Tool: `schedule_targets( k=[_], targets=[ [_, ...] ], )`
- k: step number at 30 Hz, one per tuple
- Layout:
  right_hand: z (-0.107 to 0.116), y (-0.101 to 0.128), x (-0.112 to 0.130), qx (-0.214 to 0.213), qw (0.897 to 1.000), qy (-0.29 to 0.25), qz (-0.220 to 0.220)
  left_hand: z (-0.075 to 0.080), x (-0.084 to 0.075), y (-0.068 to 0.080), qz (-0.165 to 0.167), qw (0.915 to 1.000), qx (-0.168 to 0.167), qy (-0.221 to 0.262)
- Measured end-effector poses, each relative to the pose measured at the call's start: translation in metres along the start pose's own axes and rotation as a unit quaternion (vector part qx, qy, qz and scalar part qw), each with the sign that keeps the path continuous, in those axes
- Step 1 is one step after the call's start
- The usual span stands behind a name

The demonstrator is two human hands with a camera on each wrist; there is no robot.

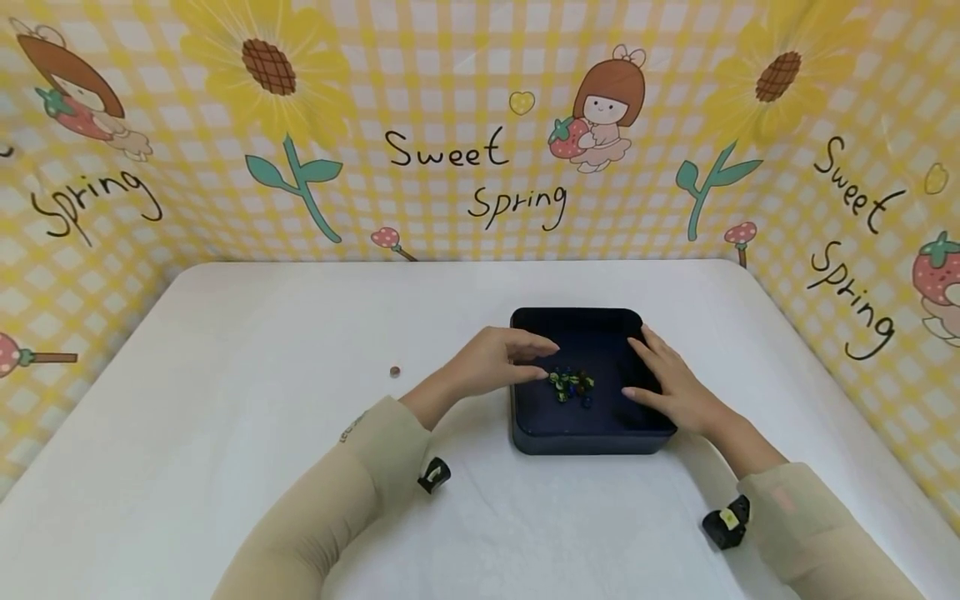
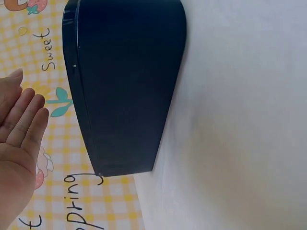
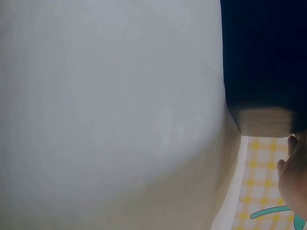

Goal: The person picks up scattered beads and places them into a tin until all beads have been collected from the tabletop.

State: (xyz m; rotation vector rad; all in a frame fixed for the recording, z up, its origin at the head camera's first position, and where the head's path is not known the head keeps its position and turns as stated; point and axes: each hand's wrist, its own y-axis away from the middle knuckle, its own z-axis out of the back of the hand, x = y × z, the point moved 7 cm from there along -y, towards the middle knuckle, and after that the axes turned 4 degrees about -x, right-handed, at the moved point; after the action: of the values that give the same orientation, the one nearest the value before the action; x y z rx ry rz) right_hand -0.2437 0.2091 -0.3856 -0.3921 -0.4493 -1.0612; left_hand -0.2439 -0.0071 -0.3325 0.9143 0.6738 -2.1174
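Note:
A dark navy square box (image 1: 596, 443) stands on the table, with its open top facing up. Several small glassy marbles (image 1: 572, 387), green, blue and brown, lie clustered on its floor. My left hand (image 1: 498, 360) reaches over the left rim, its fingers pointing toward the marbles, with space between thumb and fingers and nothing held. At the right rim is my right hand (image 1: 675, 387), fingers extended over the edge and thumb reaching inward. The left wrist view shows the box's outer side (image 2: 127, 91) beside the left palm; the right wrist view catches only part of the right hand (image 3: 295, 177).
A small brownish round piece (image 1: 395, 372) lies on the white table (image 1: 300, 333), left of the box. Black wrist devices (image 1: 435, 475) hang below both sleeves. A yellow checked cloth (image 1: 450, 83) with printed flowers and lettering rises behind and at both sides of the table.

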Motion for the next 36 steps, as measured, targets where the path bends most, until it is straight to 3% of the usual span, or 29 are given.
schedule_targets(
  k=[11,20,29,36],
  targets=[
    [-0.001,0.001,-0.001,-0.005,1.000,-0.003,0.001,0.023,0.007,0.024,0.004,0.9990,-0.044,0.001],
    [-0.001,0.001,-0.001,-0.006,1.000,-0.007,0.003,0.041,0.025,0.044,0.026,0.9968,-0.075,0.004],
    [-0.002,0.002,-0.001,-0.001,1.000,-0.004,-0.004,0.063,0.048,0.073,0.088,0.9902,-0.107,0.018],
    [-0.001,0.002,0.000,0.000,1.000,-0.005,-0.004,0.078,0.061,0.088,0.104,0.9867,-0.125,0.000]
  ],
)
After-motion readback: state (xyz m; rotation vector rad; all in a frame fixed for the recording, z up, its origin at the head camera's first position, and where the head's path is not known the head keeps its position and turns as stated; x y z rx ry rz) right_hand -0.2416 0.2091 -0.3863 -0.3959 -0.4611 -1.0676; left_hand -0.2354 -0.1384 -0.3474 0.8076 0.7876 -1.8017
